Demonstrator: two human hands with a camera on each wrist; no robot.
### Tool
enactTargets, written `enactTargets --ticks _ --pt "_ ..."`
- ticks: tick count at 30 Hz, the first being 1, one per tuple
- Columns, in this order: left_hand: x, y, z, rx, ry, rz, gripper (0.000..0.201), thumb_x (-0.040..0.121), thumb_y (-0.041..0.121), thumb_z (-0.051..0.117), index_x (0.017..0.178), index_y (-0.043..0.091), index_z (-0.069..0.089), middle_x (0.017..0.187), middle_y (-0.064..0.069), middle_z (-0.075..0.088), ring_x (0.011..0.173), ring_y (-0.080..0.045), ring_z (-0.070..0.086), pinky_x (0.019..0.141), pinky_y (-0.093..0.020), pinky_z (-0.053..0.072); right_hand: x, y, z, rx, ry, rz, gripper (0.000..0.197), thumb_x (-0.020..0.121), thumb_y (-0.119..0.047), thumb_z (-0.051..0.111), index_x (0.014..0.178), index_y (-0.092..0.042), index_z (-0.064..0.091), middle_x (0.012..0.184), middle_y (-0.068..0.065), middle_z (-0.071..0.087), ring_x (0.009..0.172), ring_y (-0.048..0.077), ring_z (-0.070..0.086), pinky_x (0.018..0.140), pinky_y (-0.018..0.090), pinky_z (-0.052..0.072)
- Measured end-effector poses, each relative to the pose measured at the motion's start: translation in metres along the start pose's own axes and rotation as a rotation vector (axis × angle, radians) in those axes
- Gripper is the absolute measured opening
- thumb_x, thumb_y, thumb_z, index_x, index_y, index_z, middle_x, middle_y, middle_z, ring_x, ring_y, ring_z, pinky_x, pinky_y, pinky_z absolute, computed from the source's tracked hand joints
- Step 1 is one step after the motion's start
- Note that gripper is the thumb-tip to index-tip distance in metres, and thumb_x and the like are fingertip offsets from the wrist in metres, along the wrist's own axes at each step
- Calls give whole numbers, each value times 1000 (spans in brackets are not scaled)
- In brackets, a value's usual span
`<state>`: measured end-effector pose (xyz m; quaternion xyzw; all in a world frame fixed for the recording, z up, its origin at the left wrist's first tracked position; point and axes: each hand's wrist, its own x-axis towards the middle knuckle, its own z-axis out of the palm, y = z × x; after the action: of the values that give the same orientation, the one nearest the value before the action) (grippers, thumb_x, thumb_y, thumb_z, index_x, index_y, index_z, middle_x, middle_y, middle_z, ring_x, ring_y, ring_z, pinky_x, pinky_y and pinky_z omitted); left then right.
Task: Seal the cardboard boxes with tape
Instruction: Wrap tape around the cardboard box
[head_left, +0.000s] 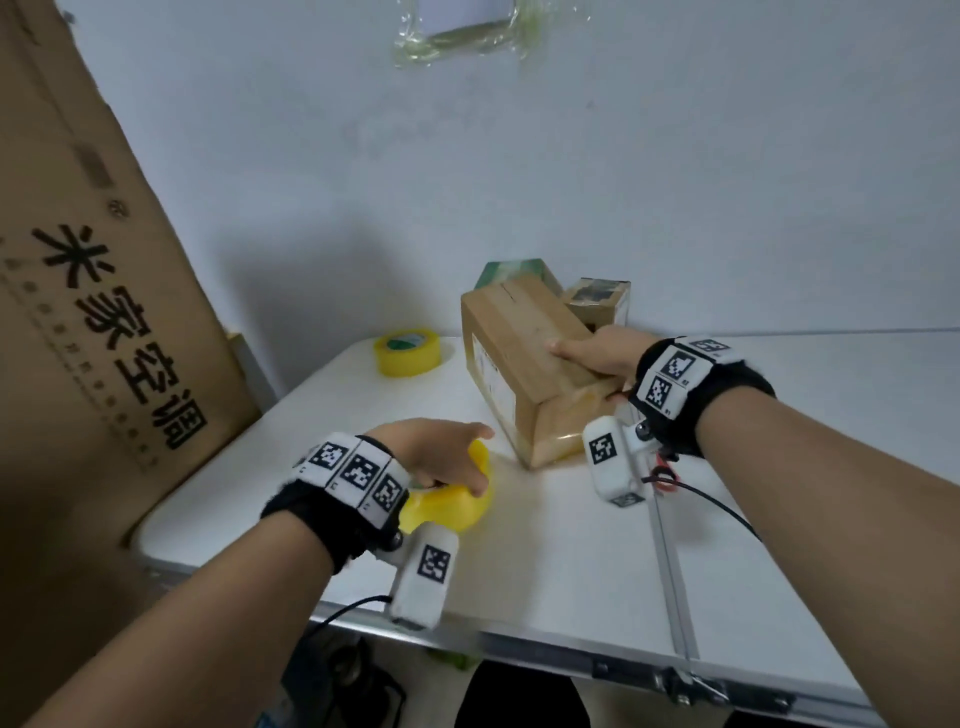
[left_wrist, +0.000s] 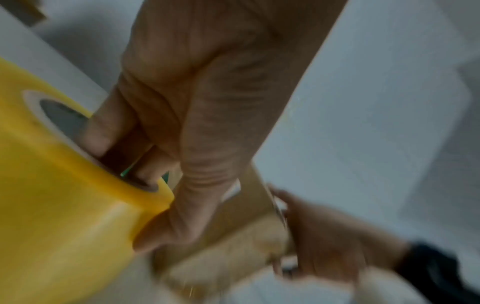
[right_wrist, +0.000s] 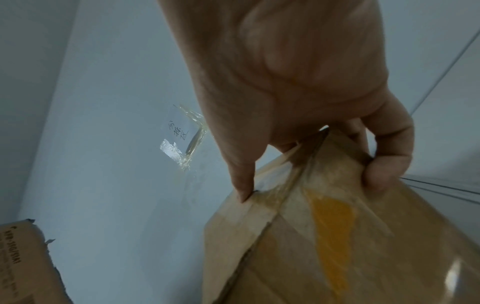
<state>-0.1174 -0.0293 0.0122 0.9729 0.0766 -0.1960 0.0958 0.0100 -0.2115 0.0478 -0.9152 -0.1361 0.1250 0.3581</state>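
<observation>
Your left hand (head_left: 436, 449) grips the yellow tape roll (head_left: 457, 499), fingers hooked in its core, mid-table (head_left: 571, 571); your right hand (head_left: 597, 353) clasps the cardboard box (head_left: 524, 358), fingertips hidden behind its far edge.

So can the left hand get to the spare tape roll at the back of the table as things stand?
Probably not yet: the path over the table to the spare tape roll looks clear, but the left hand already grips a yellow tape roll.

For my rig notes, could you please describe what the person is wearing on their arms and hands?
Both forearms are bare, no sleeves or gloves. Each wrist carries a black fabric wristband topped by a white strip of square black-and-white markers. A white camera pod bearing another marker hangs below each wrist, trailing a thin black cable.
</observation>
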Motion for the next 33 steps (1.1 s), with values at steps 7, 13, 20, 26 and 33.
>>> enactTargets --ticks 7,13,20,26,33 --pt "-34 -47 -42 -1008 273 21 49 90 10 57 134 30 50 102 -5 64 85 -18 60 73 -27 51 -4 -16 10 -102 -35 -14 71 94 -59 49 142 -7 44 137 11 54 111 28 55 77 31 44" --pt "-48 -35 -71 -1247 394 352 67 88 -2 60 139 38 44 85 -12 59 76 -21 56 73 -30 51 -11 -37 -13 -298 21 -234 45 100 -40 47 128 -7 61 130 10 61 115 27 58 98 35 47" --pt "-61 5 -98 -1195 461 508 76 88 0 63 143 45 37 80 -13 58 70 -19 60 73 -33 50 -41 -86 -34 467 36 -501 56 98 -59 38 129 -18 60 127 -4 60 114 18 57 100 40 49" --pt "-66 22 -104 -1159 461 529 80 90 -2 60 145 46 27 98 -16 72 81 -24 68 82 -37 53 -50 -83 -36 619 51 -554 24 96 -34 61 111 -18 71 115 1 69 111 19 63 96 38 54" --pt "-58 35 -100 -1164 532 493 79 86 4 67 138 53 35 99 -13 74 92 -28 68 95 -43 49 -56 -82 -31 693 116 -534 8 96 -14 62 88 -17 63 111 13 66 91 25 64 87 43 58"
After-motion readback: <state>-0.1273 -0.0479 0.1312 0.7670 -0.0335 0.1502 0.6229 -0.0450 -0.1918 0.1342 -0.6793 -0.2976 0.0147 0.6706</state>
